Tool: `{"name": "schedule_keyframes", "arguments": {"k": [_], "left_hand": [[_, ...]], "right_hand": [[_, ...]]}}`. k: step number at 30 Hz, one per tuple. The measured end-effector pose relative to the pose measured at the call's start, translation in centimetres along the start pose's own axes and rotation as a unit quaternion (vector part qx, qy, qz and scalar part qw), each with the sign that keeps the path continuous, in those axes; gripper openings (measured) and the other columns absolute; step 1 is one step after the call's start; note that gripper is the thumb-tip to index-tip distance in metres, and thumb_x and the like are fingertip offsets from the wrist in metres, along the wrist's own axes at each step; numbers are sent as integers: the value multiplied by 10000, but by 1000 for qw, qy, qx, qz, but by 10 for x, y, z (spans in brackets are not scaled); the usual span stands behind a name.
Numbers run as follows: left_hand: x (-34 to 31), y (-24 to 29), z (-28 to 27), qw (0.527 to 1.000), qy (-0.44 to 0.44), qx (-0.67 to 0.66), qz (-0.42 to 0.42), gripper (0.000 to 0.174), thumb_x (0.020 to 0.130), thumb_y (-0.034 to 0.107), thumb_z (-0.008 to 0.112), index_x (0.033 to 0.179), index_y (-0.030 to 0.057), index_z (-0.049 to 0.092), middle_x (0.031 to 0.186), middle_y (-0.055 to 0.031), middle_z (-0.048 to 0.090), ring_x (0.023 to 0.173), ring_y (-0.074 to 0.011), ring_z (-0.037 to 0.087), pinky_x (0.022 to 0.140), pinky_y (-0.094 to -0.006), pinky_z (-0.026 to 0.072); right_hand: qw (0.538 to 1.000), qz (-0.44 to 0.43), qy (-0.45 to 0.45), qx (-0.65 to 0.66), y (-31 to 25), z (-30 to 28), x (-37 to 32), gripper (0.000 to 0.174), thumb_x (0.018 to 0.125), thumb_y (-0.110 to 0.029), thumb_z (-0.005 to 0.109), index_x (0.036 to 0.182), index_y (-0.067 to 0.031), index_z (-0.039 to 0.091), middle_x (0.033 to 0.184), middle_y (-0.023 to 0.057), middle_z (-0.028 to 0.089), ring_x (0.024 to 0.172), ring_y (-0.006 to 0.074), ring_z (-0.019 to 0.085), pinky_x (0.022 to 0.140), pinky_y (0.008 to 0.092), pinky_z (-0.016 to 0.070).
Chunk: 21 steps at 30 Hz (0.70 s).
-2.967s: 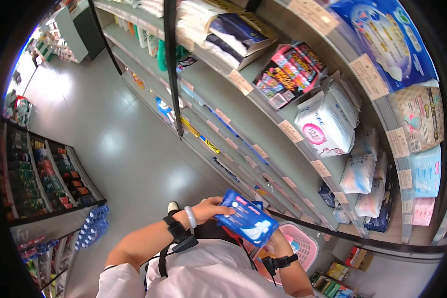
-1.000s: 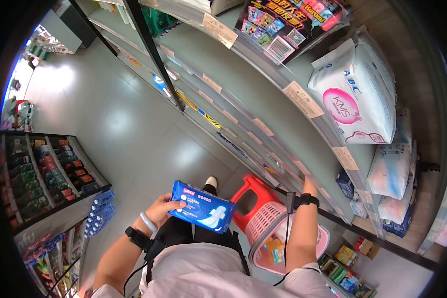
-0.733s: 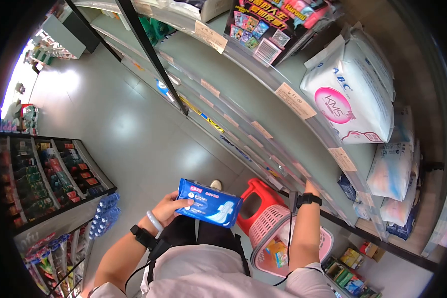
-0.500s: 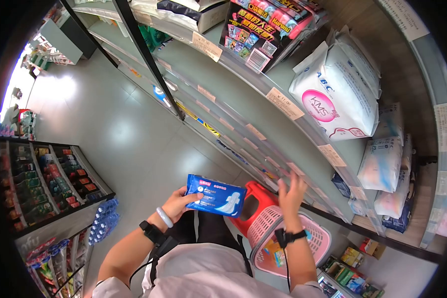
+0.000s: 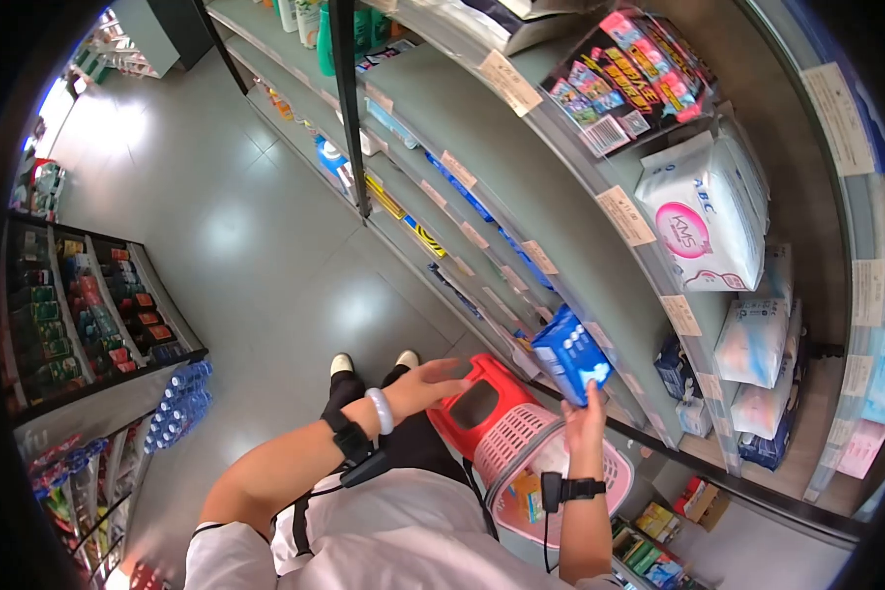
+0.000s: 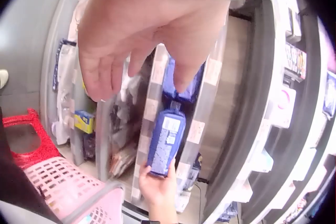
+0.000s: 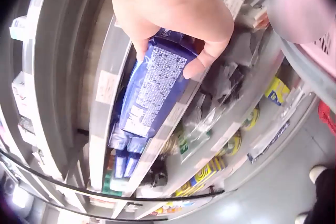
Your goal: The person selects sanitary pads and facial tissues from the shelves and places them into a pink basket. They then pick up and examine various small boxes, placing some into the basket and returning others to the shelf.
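My right hand [image 5: 585,433] pinches one end of a blue pack of sanitary pads [image 5: 572,356] and holds it out at a lower shelf. In the right wrist view, thumb and fingers grip both sides of the pack [image 7: 157,87], whose printed back faces the camera. Its far end points along the shelf toward other blue packs [image 7: 126,153]. My left hand [image 5: 428,385] holds nothing, its fingers loosely bent above the red basket handle. The left wrist view shows that hand [image 6: 147,35] in front of the shelf, with the pack [image 6: 167,142] beyond it.
A pink basket [image 5: 521,433] with a red handle [image 5: 452,418] stands by my legs, some goods inside. Shelf edges with price tags [image 5: 624,214] run along the right. Above sits a white ABC pack [image 5: 708,221]. A low rack [image 5: 88,324] stands left across the aisle floor.
The blue pack has passed from my left hand to my right, which has carried it right to the shelf. My left hand has let go. The head view has shifted.
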State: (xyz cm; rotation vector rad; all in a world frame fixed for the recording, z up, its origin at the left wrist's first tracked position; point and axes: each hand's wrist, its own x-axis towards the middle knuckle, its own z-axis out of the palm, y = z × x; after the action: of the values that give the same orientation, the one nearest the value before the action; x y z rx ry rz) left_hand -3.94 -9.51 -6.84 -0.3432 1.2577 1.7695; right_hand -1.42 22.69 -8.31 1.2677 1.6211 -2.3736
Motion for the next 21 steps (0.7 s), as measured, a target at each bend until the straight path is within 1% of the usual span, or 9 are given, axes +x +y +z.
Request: {"name": "schedule_keyframes", "arguments": {"k": [1,2,4,6,9,13,17,19,21], "left_hand": [[-6,-5,-12,1000,2,-2,2,649,785,408,618,1261,32,387,1182,-112,487,1070,-196,486,887,-331,408],[-12,-12,-25,1000,22,-16,-16,597,803,388,603,1247,38,409,1153,-99,503,1041,-185,498,862,-317,419],[-27,-23,-49,998,43,-29,-33,546,820,367,587,1232,45,431,1124,-87,519,1013,-173,511,837,-302,430],[-42,-34,-67,989,113,-87,-44,426,849,304,560,1180,51,477,1032,-73,559,933,-157,543,789,-287,453],[-60,-44,-86,974,167,-145,-44,350,861,264,545,1141,58,497,966,-63,584,887,-158,569,758,-278,468],[-76,-43,-96,970,178,-161,-38,376,855,307,549,1142,70,496,974,-56,572,897,-139,548,785,-281,446],[-75,-45,-98,971,171,-163,-38,377,855,305,551,1138,62,496,973,-54,571,893,-135,549,778,-274,447],[-74,-43,-97,971,177,-157,-38,366,858,299,547,1131,60,498,966,-50,572,884,-131,550,772,-269,448],[-73,-39,-96,972,175,-152,-36,364,859,298,546,1131,61,498,962,-48,573,881,-130,551,771,-267,447]], "right_hand": [[999,-38,11,-18,-4,0,9,300,814,-247,613,1063,-109,520,972,44,578,789,163,585,573,285,516],[999,-38,8,-18,-8,1,19,300,814,-247,613,1063,-109,520,972,44,578,789,163,585,573,285,516],[992,-84,83,-39,-11,-5,43,296,808,-243,617,1046,-99,517,981,46,566,808,167,579,577,285,515],[991,-95,84,-46,-8,-19,75,306,822,-259,596,1065,-99,503,996,52,564,827,169,574,596,290,514],[989,-109,84,-59,-12,-22,100,294,851,-258,546,1090,-97,488,1022,54,560,844,174,569,625,300,514],[990,-119,45,-63,-11,-34,127,259,885,-231,476,1108,-100,488,1037,47,560,838,175,571,648,304,514],[987,-120,41,-100,0,-63,159,266,881,-235,485,1116,-109,490,1061,42,551,858,183,567,667,312,514],[991,-62,49,-108,0,-66,160,268,889,-241,475,1128,-118,488,1088,51,535,919,188,545,697,338,513],[990,-88,41,-102,-4,-54,147,271,894,-237,466,1138,-118,482,1106,57,519,960,194,525,713,353,512]]}}
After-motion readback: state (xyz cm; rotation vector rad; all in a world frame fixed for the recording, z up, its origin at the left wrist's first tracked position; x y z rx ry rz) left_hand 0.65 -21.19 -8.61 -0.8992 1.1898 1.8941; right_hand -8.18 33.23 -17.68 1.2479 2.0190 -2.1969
